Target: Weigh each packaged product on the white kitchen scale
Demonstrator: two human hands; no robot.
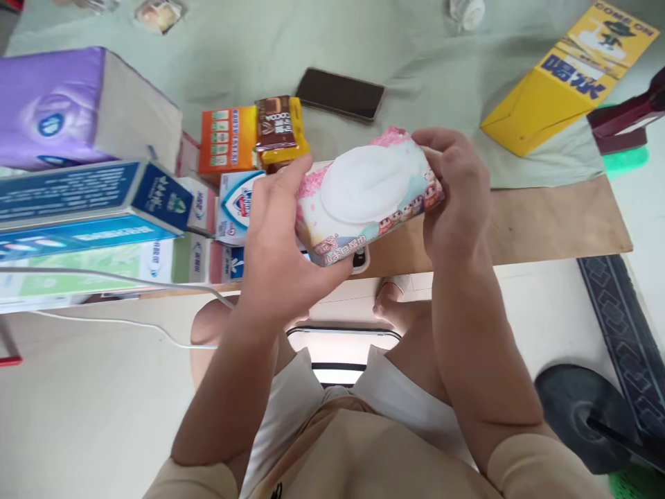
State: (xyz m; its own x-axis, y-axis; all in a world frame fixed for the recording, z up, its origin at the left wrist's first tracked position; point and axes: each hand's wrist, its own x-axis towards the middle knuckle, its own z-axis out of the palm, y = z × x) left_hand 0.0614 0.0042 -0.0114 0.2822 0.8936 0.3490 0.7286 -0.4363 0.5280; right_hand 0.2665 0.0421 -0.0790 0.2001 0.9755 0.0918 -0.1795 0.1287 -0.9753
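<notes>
Wet wipes pack (366, 197) with white lid facing up, long axis left to right, slightly tilted, gripped between left hand (283, 235) and right hand (457, 197), above table edge (545, 229)

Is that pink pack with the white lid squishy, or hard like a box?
Probably squishy. The pink pack has a soft printed wrapper that bulges between the left hand and the right hand, so it likely bends a bit. Its white lid looks like stiff plastic. The glossy wrapper may be a little slippery.
</notes>
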